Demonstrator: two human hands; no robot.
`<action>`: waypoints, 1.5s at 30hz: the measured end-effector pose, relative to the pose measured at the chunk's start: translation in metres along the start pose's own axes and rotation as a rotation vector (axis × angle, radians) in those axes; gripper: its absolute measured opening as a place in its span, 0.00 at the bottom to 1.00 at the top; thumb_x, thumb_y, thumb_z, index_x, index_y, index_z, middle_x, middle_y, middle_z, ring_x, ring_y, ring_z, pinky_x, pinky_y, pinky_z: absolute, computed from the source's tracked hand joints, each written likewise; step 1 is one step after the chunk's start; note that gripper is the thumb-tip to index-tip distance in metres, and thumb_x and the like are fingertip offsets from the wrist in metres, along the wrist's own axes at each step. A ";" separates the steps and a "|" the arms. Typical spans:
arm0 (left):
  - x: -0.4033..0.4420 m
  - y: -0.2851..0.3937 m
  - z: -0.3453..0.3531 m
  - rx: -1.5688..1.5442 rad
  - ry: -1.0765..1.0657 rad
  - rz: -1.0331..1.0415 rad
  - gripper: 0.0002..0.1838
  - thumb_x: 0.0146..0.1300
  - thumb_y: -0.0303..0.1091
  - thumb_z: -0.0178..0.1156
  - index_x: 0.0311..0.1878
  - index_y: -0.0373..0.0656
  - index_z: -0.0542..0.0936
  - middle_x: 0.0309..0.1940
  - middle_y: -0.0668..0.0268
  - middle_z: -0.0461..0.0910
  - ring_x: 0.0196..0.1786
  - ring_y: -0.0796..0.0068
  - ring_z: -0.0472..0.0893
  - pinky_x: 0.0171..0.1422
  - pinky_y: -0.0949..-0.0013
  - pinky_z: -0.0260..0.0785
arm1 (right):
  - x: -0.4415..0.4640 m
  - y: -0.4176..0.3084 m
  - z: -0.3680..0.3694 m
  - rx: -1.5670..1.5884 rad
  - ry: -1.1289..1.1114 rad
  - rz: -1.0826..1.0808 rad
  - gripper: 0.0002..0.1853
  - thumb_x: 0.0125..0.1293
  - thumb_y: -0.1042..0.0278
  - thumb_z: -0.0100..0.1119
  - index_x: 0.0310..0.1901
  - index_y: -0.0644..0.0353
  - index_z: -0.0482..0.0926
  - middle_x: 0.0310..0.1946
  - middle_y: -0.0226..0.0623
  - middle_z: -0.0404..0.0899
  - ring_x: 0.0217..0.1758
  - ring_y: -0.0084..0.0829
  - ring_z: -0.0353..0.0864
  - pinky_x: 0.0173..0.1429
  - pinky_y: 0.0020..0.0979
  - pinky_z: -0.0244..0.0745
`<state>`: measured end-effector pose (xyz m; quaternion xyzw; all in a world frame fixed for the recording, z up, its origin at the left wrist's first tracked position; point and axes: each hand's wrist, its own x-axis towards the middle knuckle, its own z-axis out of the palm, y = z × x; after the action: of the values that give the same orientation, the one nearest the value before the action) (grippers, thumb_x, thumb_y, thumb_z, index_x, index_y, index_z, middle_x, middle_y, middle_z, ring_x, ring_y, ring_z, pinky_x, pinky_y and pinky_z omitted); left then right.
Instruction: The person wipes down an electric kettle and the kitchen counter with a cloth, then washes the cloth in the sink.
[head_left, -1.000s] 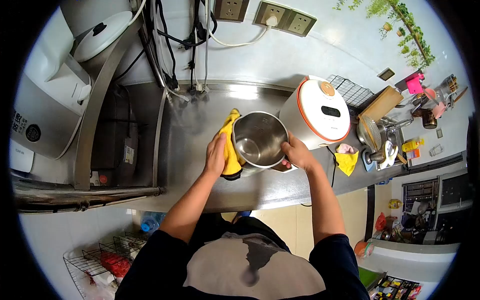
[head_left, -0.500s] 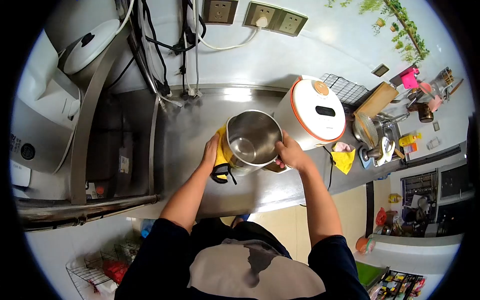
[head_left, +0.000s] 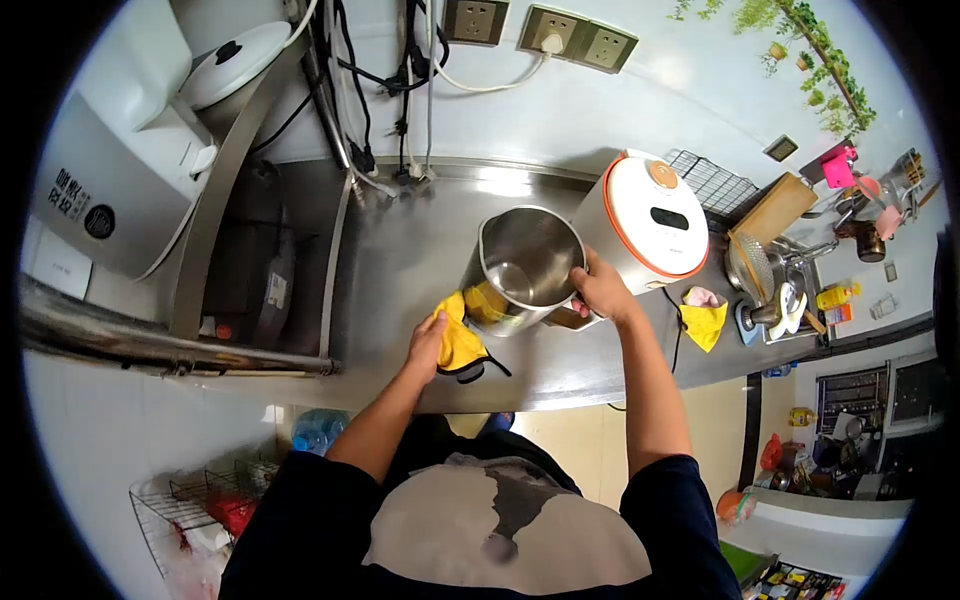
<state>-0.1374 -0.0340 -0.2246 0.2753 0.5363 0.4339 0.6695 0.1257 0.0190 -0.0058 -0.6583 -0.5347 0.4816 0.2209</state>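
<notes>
Step in hand: a person holds a steel pitcher (head_left: 548, 245) one-handed, with a yellow cloth (head_left: 462, 347) near its outer wall; looks to me like a wiping step.
Left hand (head_left: 427, 345): fingers closed on the cloth, beside the pitcher; cloth-to-wall contact cannot be told.
Right hand (head_left: 605, 290): gripping the pitcher at its handle side, thumb by the rim.
Pitcher: over the steel counter (head_left: 385, 260), left of the rice cooker (head_left: 650, 225), mouth up; base contact hidden from me.
Pitcher contents: bare metal inside, no contents visible.
Demand on grip: in my judgement, any turn of the pitcher calls for a firm right hold, the left giving no clear support.
Rice cooker: lid down, contents hidden.
Strainer (head_left: 750, 268): beyond the cooker, near the sink; nothing made out in it.
</notes>
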 end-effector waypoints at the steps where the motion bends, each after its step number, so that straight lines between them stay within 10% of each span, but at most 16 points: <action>1: -0.009 0.011 -0.003 0.004 0.013 0.001 0.24 0.74 0.51 0.47 0.58 0.39 0.76 0.52 0.64 0.81 0.54 0.66 0.80 0.60 0.64 0.71 | 0.002 0.003 -0.001 0.005 -0.012 -0.004 0.24 0.65 0.70 0.44 0.64 0.62 0.65 0.23 0.34 0.75 0.17 0.23 0.74 0.21 0.28 0.73; 4: -0.021 0.041 -0.016 -0.670 -0.195 -0.242 0.21 0.73 0.49 0.50 0.60 0.45 0.75 0.51 0.64 0.81 0.52 0.64 0.81 0.60 0.61 0.72 | 0.006 0.007 -0.006 0.019 -0.077 -0.020 0.24 0.64 0.70 0.46 0.63 0.63 0.67 0.24 0.35 0.76 0.18 0.22 0.74 0.22 0.26 0.74; 12: -0.040 0.081 -0.026 -0.717 -0.320 -0.078 0.22 0.73 0.48 0.49 0.61 0.46 0.74 0.54 0.63 0.80 0.54 0.63 0.80 0.60 0.59 0.73 | 0.012 0.010 -0.007 -0.271 0.006 -0.181 0.22 0.66 0.66 0.52 0.60 0.66 0.71 0.27 0.41 0.80 0.21 0.34 0.78 0.32 0.36 0.77; 18: -0.062 0.086 -0.022 -0.443 0.042 0.046 0.23 0.71 0.47 0.56 0.60 0.41 0.75 0.54 0.64 0.78 0.54 0.70 0.79 0.58 0.66 0.73 | -0.040 0.020 0.029 -0.349 0.702 -0.668 0.18 0.59 0.66 0.65 0.50 0.63 0.78 0.38 0.47 0.79 0.42 0.47 0.78 0.49 0.41 0.73; 33: -0.098 0.131 0.034 -0.154 0.192 0.358 0.19 0.73 0.45 0.53 0.55 0.39 0.76 0.46 0.67 0.79 0.47 0.75 0.79 0.52 0.72 0.71 | -0.089 0.014 0.128 -0.179 0.396 -0.905 0.23 0.57 0.68 0.66 0.55 0.64 0.75 0.53 0.46 0.73 0.57 0.47 0.72 0.61 0.43 0.67; 45: -0.157 0.106 0.066 -0.430 -0.138 0.002 0.21 0.74 0.37 0.44 0.65 0.38 0.66 0.61 0.61 0.72 0.65 0.67 0.70 0.71 0.62 0.59 | -0.101 0.037 0.143 0.098 0.209 -0.559 0.34 0.59 0.65 0.68 0.65 0.63 0.67 0.65 0.54 0.63 0.68 0.52 0.65 0.70 0.41 0.63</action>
<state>-0.1118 -0.1151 -0.0422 0.1560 0.3842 0.5190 0.7474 0.0226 -0.1176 -0.0585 -0.5200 -0.6459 0.3569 0.4302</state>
